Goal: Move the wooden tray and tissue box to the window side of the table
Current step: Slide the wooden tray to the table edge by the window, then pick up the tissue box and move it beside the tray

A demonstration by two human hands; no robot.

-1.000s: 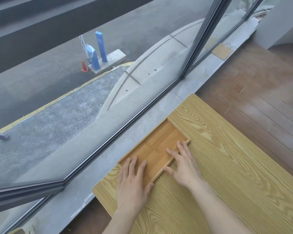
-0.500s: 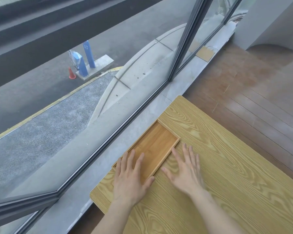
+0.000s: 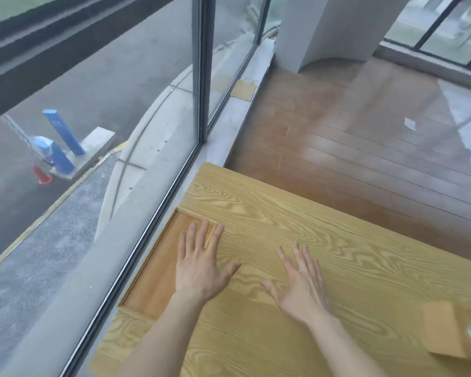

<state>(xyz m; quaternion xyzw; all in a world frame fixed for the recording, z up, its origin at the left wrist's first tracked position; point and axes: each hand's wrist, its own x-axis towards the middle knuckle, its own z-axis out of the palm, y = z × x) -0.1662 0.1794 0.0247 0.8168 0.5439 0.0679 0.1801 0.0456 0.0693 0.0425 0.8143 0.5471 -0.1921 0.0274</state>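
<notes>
The shallow wooden tray (image 3: 158,270) lies along the table's window edge, right against the glass. My left hand (image 3: 200,265) rests flat with fingers spread, partly over the tray's inner rim and partly on the table (image 3: 297,221). My right hand (image 3: 299,284) hovers open over bare tabletop, about a hand's width right of the tray, holding nothing. A brown cardboard tissue box (image 3: 446,333) with a white tissue sticking out sits at the table's right side, cut off by the frame edge.
A floor-to-ceiling window (image 3: 120,131) with a dark frame post (image 3: 201,66) runs along the table's left. A grey sill (image 3: 237,110) lies below it. Wooden floor (image 3: 365,137) and a white pillar (image 3: 324,28) are beyond the table's far edge.
The view has swung right, bringing the tissue box into sight. My right hand has lifted off the tray's corner and moved right over bare table. My left hand stays on the tray.
</notes>
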